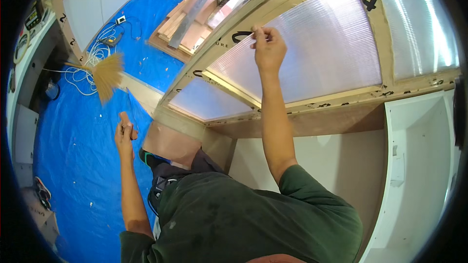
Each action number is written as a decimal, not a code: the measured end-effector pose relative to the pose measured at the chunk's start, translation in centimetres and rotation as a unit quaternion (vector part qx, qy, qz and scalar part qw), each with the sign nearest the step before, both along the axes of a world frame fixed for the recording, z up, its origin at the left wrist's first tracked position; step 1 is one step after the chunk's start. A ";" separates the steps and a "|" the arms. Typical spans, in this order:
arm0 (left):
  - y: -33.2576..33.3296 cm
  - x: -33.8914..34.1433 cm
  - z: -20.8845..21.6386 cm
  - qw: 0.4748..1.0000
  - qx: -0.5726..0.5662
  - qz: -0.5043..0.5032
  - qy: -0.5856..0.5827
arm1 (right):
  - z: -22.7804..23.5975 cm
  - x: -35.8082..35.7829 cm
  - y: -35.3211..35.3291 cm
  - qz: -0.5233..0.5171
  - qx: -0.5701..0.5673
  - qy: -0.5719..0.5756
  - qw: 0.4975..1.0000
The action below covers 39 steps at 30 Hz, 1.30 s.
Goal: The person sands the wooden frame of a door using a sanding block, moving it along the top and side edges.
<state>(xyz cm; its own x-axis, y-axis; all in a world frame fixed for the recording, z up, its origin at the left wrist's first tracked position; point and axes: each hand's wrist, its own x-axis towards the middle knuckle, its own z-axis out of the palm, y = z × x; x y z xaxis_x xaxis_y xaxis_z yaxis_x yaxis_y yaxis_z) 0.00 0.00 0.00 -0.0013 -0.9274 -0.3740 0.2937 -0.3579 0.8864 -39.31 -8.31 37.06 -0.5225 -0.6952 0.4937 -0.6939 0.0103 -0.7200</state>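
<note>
Blue sheeting (73, 165) covers the floor across the left of the frame, pale scraps scattered on it.

Left hand (123, 139), left of centre: fingers curled around a small reddish-brown piece (124, 118), one end poking out above the grip, some showing at the right. Material unclear — could be wood or some kind of block.

Right hand (270, 53), upper centre: fingers bunched toward the thumb. Can't tell if anything is pinched there, or if the tips touch the ribbed translucent panel (326, 44) behind them.

Handling, my read: brown piece looks light and stiff, one-hand item; take it round the middle. Panel probably light for its area, slick-faced, easy to scratch — hold by the tan frame (382, 39) around it, not by the ribbed face.

Further out: brown board (170, 143) near the person's legs, left of centre. Straw broom (107, 75) and loose white cable (97, 51) upper left, stacked boards (168, 31) top centre-left. White shelf unit (424, 165) takes up the lower right.
</note>
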 end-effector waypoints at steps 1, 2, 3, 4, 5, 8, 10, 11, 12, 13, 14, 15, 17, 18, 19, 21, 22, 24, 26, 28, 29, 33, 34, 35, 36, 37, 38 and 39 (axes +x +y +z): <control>0.3 -0.8 0.7 1.000 -0.005 0.006 0.006 | -0.8 -0.1 0.4 0.001 0.011 -0.015 1.000; 0.7 -1.5 1.1 1.000 -0.011 0.012 0.012 | -1.5 -0.4 0.7 0.001 0.023 -0.030 0.999; -1.5 1.0 0.8 0.999 -0.032 0.002 -0.003 | -3.6 1.3 -0.4 0.005 0.012 -0.030 0.999; -1.2 0.6 0.6 0.999 -0.039 -0.004 -0.006 | -4.8 0.9 -0.3 0.012 0.014 -0.020 1.000; -0.8 0.2 0.4 0.999 -0.047 -0.011 -0.010 | -5.8 0.4 -0.1 0.019 0.017 -0.009 1.000; -0.1 -0.1 0.5 0.998 -0.038 -0.037 -0.012 | -8.5 -0.4 0.5 0.020 0.087 0.021 0.996; 0.4 -0.6 0.3 0.999 -0.034 -0.037 0.004 | -8.4 0.0 0.9 0.025 0.118 0.028 0.992; 0.5 -0.8 0.2 0.999 -0.032 -0.038 0.012 | -8.0 0.0 0.8 0.032 0.114 0.023 0.993; 0.7 -1.2 0.7 0.999 -0.038 -0.031 0.010 | -7.7 0.1 0.8 0.043 0.111 0.018 0.993; 0.8 -1.8 1.5 0.999 -0.042 -0.027 0.008 | -7.5 0.0 1.1 0.050 0.111 0.011 0.992; 0.9 -2.6 2.3 0.999 -0.046 -0.023 0.005 | -7.5 -0.2 1.1 0.061 0.094 0.013 0.994; 1.1 -3.2 3.4 0.997 -0.049 -0.037 0.041 | -7.5 -0.6 0.8 0.077 0.078 0.014 0.994; 0.7 -5.2 4.1 0.981 -0.048 -0.086 0.166 | -7.3 -0.7 1.0 0.120 0.068 -0.029 0.990; 0.3 -6.1 3.8 0.959 -0.041 -0.122 0.252 | -6.9 -0.7 1.8 0.142 0.078 -0.077 0.984; 0.0 -7.4 6.0 0.914 0.003 -0.159 0.373 | -7.6 -0.1 3.1 0.157 0.093 -0.132 0.974; -0.2 -10.0 14.6 0.843 -0.009 -0.224 0.490 | -8.8 1.2 5.0 0.287 0.201 -0.222 0.910; -1.4 -9.9 16.0 0.880 -0.071 -0.303 0.359 | -9.1 1.6 6.3 0.344 0.249 -0.261 0.867; -2.5 -11.0 19.2 0.903 -0.208 -0.361 0.100 | -8.7 2.9 7.7 0.418 0.251 -0.261 0.833; -2.1 -12.7 22.2 0.879 -0.334 -0.311 -0.139 | -7.6 3.1 8.8 0.467 0.271 -0.250 0.804; -2.1 -13.7 24.4 0.869 -0.333 -0.305 -0.201 | -7.4 2.4 9.5 0.514 0.205 -0.035 0.832; -2.2 -13.9 25.0 0.863 -0.331 -0.302 -0.232 | -7.3 2.2 9.7 0.525 0.168 0.074 0.831; -1.6 -16.3 25.3 0.810 -0.383 -0.289 -0.336 | -7.0 1.4 11.6 0.443 0.244 -0.012 0.863; -1.3 -17.1 25.3 0.802 -0.392 -0.289 -0.346 | -7.4 0.7 11.7 0.442 0.216 0.039 0.870; -1.1 -17.8 25.3 0.793 -0.400 -0.289 -0.356 | -7.9 -0.2 11.6 0.441 0.187 0.090 0.873; -0.9 -18.4 25.2 0.791 -0.404 -0.282 -0.363 | -8.5 -0.9 11.5 0.436 0.158 0.142 0.874; -0.7 -19.0 25.1 0.789 -0.407 -0.274 -0.371 | -9.3 -1.7 11.5 0.452 0.158 0.127 0.869; -0.6 -19.5 25.0 0.786 -0.411 -0.266 -0.378 | -10.2 -2.4 11.5 0.467 0.157 0.112 0.863; -0.4 -19.9 25.1 0.776 -0.417 -0.277 -0.384 | -10.8 -3.1 11.4 0.482 0.157 0.097 0.857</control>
<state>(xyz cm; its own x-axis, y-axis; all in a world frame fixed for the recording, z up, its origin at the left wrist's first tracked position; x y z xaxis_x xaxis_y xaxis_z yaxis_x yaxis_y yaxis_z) -19.95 -0.37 25.06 -0.5598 -0.7843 0.2674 -0.4294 0.5506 0.7158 -42.41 3.10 26.26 0.4396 -0.8718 0.2161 -0.5948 -0.4629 -0.6572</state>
